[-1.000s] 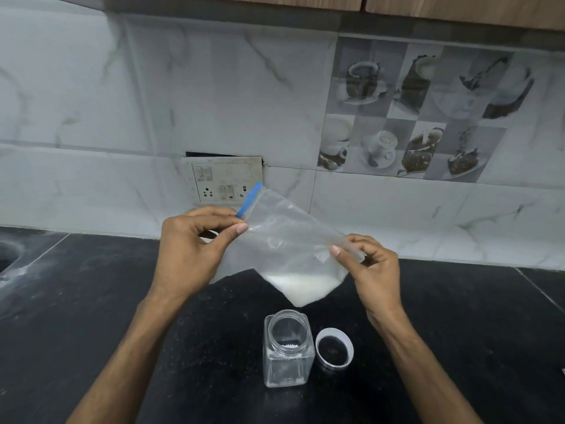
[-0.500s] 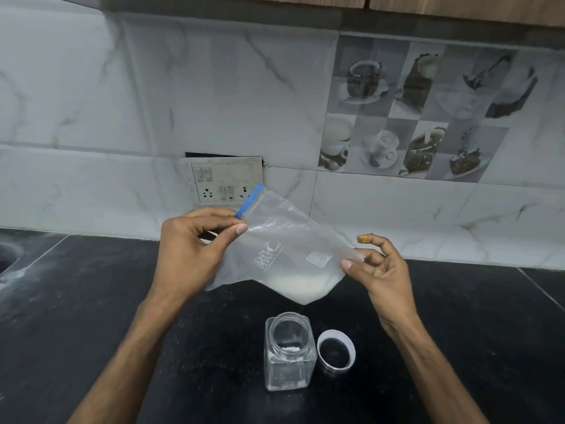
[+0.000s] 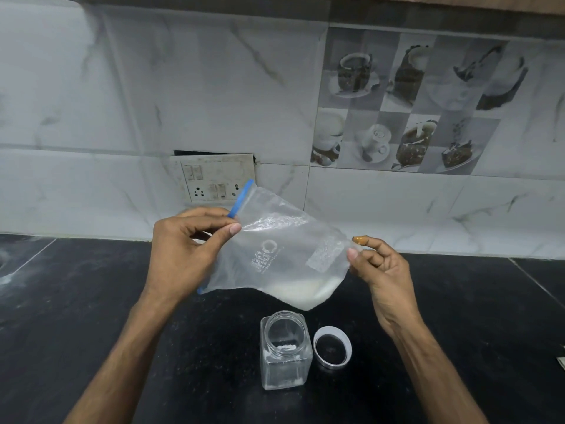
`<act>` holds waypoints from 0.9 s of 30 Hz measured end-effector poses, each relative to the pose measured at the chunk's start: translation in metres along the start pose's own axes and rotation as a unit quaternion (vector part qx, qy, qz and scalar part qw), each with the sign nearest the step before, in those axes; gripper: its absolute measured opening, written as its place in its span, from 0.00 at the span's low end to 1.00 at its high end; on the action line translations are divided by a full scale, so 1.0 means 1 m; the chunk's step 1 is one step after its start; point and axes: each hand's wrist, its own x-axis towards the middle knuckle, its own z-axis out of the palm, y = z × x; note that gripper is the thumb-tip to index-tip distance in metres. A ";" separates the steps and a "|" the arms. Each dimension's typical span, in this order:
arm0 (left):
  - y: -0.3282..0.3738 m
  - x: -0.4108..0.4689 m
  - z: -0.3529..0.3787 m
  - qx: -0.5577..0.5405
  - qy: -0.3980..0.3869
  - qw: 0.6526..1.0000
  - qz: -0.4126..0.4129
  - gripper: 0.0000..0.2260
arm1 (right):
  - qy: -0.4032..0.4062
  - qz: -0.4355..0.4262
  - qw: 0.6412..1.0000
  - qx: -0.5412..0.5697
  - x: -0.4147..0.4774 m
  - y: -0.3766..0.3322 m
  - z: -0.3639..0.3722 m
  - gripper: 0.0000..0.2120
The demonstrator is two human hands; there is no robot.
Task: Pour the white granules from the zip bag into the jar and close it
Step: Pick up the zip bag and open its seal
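A clear zip bag (image 3: 281,255) with a blue zip strip hangs in the air above the counter, tilted with its zip end up at the left. White granules (image 3: 302,293) sit in its lower right corner. My left hand (image 3: 186,252) pinches the bag near the zip strip. At the bag's right corner my right hand (image 3: 377,267) holds it between thumb and fingers. Below the bag stands a clear square jar (image 3: 286,351), open, with a few granules inside. Its white lid (image 3: 332,347) lies upside down on the counter just right of the jar.
The black stone counter (image 3: 91,301) runs to a white marble-tiled wall. A switch and socket plate (image 3: 214,179) is on the wall behind the bag. A sink edge (image 3: 4,264) shows at far left, and a small object (image 3: 561,361) at the right edge.
The bag has turned flatter, its granule corner swinging to the right and up. My right hand has shifted right and loosened, its fingers spread more at the bag's corner.
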 end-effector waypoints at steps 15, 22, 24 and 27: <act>-0.004 -0.008 0.022 -0.012 -0.026 0.999 -0.017 0.07 | 0.032 -0.038 0.998 -0.041 -0.001 0.013 -0.008 0.17; -0.007 -0.016 0.033 -0.025 -0.032 0.999 -0.029 0.06 | 0.047 -0.056 0.990 -0.119 0.003 0.012 -0.028 0.09; -0.007 -0.021 0.040 -0.031 -0.038 0.998 -0.036 0.06 | 0.038 -0.054 0.985 -0.158 0.002 0.013 -0.032 0.06; -0.008 -0.032 0.051 -0.066 -0.040 0.995 -0.058 0.05 | 0.045 -0.079 0.969 -0.228 -0.003 0.013 -0.041 0.09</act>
